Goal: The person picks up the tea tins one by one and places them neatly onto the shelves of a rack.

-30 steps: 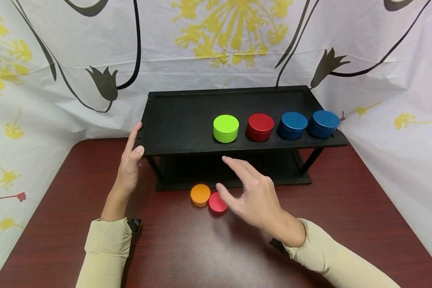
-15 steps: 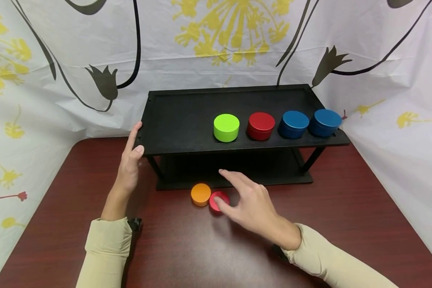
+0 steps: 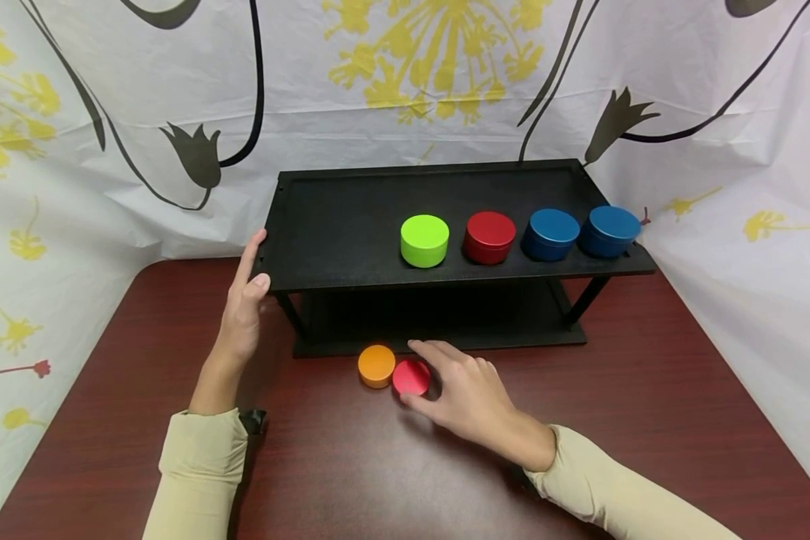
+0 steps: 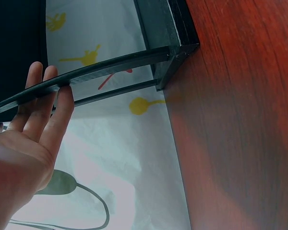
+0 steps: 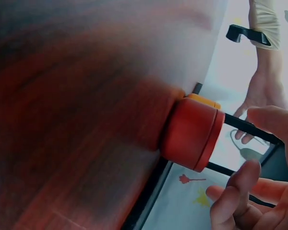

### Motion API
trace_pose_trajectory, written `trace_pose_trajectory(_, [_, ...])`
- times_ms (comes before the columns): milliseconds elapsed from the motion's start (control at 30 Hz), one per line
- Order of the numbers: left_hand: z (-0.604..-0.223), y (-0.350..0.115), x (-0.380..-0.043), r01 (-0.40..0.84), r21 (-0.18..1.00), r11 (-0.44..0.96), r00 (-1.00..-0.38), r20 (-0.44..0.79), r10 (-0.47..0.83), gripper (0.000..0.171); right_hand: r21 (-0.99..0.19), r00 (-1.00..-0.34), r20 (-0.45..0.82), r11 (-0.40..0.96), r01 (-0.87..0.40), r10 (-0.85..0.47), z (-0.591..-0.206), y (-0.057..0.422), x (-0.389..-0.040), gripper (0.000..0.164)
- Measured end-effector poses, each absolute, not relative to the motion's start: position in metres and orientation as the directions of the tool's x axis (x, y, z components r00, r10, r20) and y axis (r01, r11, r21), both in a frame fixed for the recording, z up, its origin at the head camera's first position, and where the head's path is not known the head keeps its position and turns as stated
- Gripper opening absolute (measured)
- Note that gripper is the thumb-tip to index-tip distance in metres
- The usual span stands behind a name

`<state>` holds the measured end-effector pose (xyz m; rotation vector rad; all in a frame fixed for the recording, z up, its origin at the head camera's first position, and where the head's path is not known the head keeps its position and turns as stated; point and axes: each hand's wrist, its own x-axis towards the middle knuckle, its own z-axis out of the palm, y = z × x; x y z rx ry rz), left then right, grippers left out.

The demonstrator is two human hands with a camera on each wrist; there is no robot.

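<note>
My left hand (image 3: 241,319) holds the left side of a black two-tier shelf (image 3: 337,232), its thumb at the front corner. Seen from the left wrist, the fingers (image 4: 56,122) reach up against the shelf's thin side edge. My right hand (image 3: 475,394) hovers just right of a small red round tin (image 3: 411,377), thumb and fingers spread at its near and far sides. The right wrist view shows a gap between these fingers and the tin's lid. Close beside the red tin, to its left, stands an orange round tin (image 3: 376,366). Both stand on the table before the shelf.
On the shelf's upper tier, a lime green tin (image 3: 424,241), a darker red tin (image 3: 489,238) and two blue tins, one left (image 3: 550,235) and one right (image 3: 610,232), stand along the front. A patterned white sheet (image 3: 405,120) hangs behind. The reddish-brown table (image 3: 351,465) extends toward me.
My right hand has come down and slightly left toward the small red tin, its fingers now lower beside it. The left hand has kept its place on the shelf.
</note>
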<state>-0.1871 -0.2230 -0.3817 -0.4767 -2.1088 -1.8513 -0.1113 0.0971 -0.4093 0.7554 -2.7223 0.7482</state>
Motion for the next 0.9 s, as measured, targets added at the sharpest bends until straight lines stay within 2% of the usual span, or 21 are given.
trace_pose_trajectory(667, [-0.3801, -0.2230, -0.1869, 0.420, 0.903, 0.092, -0.907, 0.417, 0.051, 0.066, -0.420, -0.863, 0.201, 0.754, -0.504, -0.464, -0.4188, 0.0914, -0.1150, 0.067])
trace_pose_trajectory(900, [-0.3801, -0.2218, -0.1865, 0.404, 0.912, 0.069, -0.915, 0.401, 0.056, 0.066, -0.396, -0.870, 0.203, 0.775, -0.492, -0.448, -0.4196, 0.0899, -0.1146, 0.062])
